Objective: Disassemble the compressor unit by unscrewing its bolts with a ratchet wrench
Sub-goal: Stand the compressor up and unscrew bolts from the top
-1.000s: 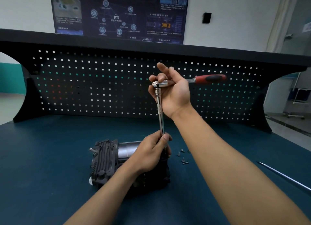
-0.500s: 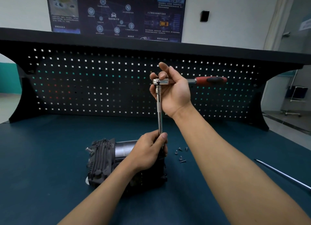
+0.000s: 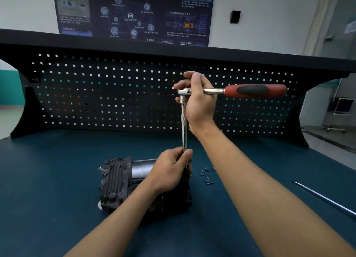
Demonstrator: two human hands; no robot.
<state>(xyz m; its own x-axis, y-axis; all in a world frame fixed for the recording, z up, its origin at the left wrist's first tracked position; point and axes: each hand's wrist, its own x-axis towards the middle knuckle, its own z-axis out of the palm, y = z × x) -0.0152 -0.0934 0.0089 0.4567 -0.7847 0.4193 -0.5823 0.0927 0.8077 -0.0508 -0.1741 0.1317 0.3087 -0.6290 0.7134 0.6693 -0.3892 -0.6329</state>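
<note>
Nearest to me, I am watching two bare forearms reaching out over the dark blue counter [image 3: 57, 189]. The left hand [image 3: 171, 169] is curling round the lower end of the extension bar [image 3: 184, 129], with its thumb lying up along the shaft, directly over the compressor unit [image 3: 117, 181]. The compressor unit is lying near the middle of the counter, with its black finned head facing left and a silver cylinder section showing just behind the left wrist. The left hand and forearm are hiding most of its right end.

I cannot make out the socket or what it is meeting, as the hand is covering that spot; it may be sitting on the unit's right end.

Just right of the unit, a few loose bolts [image 3: 207, 175] are lying scattered on the counter. Farther right, a thin metal rod [image 3: 323, 199] is lying slantwise, well apart from the unit.

The extension bar is standing upright and joining the head of the ratchet wrench [image 3: 250, 91]. The right hand [image 3: 198, 104] is gripping the wrench at that head end, fingers wrapping over the chrome neck. The red and black handle is pointing level to the right, untouched.

Beyond, a black pegboard [image 3: 96, 95] is rising from the back of the counter. A dark poster [image 3: 134, 16] is hanging on the wall above it.
</note>
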